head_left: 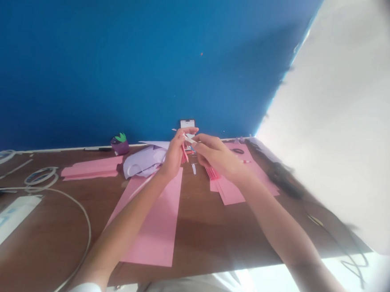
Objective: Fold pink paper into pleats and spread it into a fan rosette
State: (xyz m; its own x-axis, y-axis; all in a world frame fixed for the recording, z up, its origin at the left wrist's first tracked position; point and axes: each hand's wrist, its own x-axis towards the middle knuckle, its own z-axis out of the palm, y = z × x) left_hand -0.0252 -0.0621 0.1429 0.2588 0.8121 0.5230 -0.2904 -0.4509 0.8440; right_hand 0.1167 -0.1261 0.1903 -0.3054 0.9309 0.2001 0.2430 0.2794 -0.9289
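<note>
In the head view, the only one I have, both bare hands meet in mid-air above the far part of the brown table (196, 226). My left hand (172, 155) is closed narrowly around a folded pink piece (184, 155), which hangs at its inner side, just under the fingertips. Its long axis runs nearly up and down, foot tipped slightly to the right. My right hand (216, 153) is narrow too, thumb and fingers pinching the near end of a white strip (190, 140).

The relation I read as mattering most is this: the strip lies crosswise, spanning the small gap between the hands, its left end at the left fingertips and just above the top of the pink piece. So the two long axes cross rather than run together. From the right hand, the pink piece lies to the left and a little lower; the left hand is the nearer one. Whether strip and pink piece touch, I cannot tell; fingers cover that spot.

Below the right hand I see a pleated pink stack (212, 173); beneath the left forearm lies a flat pink sheet (157, 237).
</note>
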